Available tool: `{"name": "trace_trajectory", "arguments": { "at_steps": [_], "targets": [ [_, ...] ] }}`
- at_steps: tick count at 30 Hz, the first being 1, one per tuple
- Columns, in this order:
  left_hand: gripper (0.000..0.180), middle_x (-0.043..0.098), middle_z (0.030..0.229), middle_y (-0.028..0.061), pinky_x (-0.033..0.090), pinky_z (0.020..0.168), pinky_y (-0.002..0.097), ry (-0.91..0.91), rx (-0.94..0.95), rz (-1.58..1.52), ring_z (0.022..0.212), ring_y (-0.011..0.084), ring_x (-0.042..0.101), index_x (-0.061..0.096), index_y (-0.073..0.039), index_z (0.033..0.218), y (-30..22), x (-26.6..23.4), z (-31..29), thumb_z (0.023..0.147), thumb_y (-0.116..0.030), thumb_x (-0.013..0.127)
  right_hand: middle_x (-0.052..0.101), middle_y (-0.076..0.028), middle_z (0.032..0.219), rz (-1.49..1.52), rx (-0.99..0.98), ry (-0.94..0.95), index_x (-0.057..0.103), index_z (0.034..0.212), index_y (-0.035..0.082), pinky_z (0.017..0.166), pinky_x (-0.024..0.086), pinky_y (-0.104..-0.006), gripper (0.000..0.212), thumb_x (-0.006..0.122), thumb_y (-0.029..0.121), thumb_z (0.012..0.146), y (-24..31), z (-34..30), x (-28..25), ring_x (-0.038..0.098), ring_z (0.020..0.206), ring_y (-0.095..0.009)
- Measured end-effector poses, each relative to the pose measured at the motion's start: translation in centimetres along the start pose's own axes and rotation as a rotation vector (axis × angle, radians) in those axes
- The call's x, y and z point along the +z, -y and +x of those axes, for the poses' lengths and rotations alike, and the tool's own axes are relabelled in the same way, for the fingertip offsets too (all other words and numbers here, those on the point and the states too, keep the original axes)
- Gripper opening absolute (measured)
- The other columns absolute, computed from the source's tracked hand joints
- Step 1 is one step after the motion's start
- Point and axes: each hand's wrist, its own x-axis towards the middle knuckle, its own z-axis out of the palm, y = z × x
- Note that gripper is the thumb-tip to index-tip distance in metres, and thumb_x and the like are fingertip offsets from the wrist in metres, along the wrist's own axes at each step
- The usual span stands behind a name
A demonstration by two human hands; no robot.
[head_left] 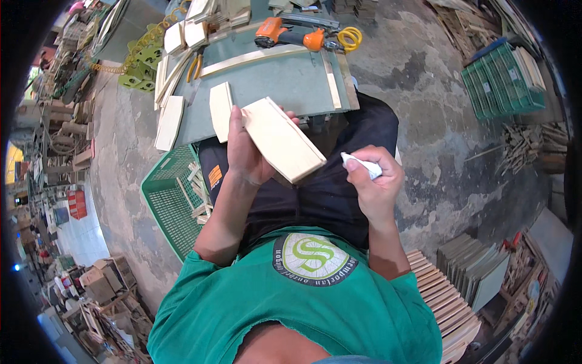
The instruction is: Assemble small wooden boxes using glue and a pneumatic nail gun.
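My left hand (pixel 245 148) grips a pale wooden board (pixel 279 138) with curved sides, tilted above my lap. A thin wooden strip lies along its right edge. To the right of the board's near corner, my right hand (pixel 377 182) is closed around a small white squeeze bottle (pixel 364 165). Its narrow tip points toward the board and stays apart from it. Beyond my left hand, another curved wooden board (pixel 220 110) lies on the grey-green work table (pixel 267 79), and a similar wooden piece (pixel 170 123) rests at the table's left edge.
At the table's far side lie an orange nail gun (pixel 291 34), orange-handled pliers (pixel 195 65) and a long wooden strip (pixel 254 59). A green basket (pixel 167 200) of wood offcuts stands left of my legs. Stacked wooden slats (pixel 442 303) are at lower right, a green crate (pixel 502 79) at far right.
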Motion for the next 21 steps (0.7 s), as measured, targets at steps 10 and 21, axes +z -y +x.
{"name": "trace_trajectory", "arguments": {
  "at_steps": [10, 21],
  "targets": [
    [0.046, 0.068, 0.103, 0.0050, 0.053, 0.084, 0.0361, 0.439, 0.375, 1.669, 0.099, 0.0194, 0.066, 0.054, -0.012, 0.137, -5.3, 0.3, 8.5, 0.092, -0.008, 0.057, 0.065, -0.006, 0.076, 0.149, 0.200, -0.190, 0.064, 0.092, 0.001, 0.053, 0.045, -0.0220, 0.016, 0.074, 0.013, 0.089, -1.3, -0.8, -2.4, 0.056, 0.058, -0.008],
    [0.034, 0.068, 0.114, 0.0112, 0.033, 0.103, 0.0645, 0.677, 0.169, 2.802, 0.114, 0.0302, 0.062, 0.070, -0.016, 0.115, -1.7, -2.6, 14.7, 0.083, -0.022, 0.061, 0.063, -0.009, 0.080, 0.135, 0.292, -0.126, 0.059, 0.102, 0.003, 0.049, 0.044, -0.0224, 0.014, 0.067, 0.009, 0.093, -2.5, -1.9, -1.0, 0.055, 0.056, -0.011]
  ]
}}
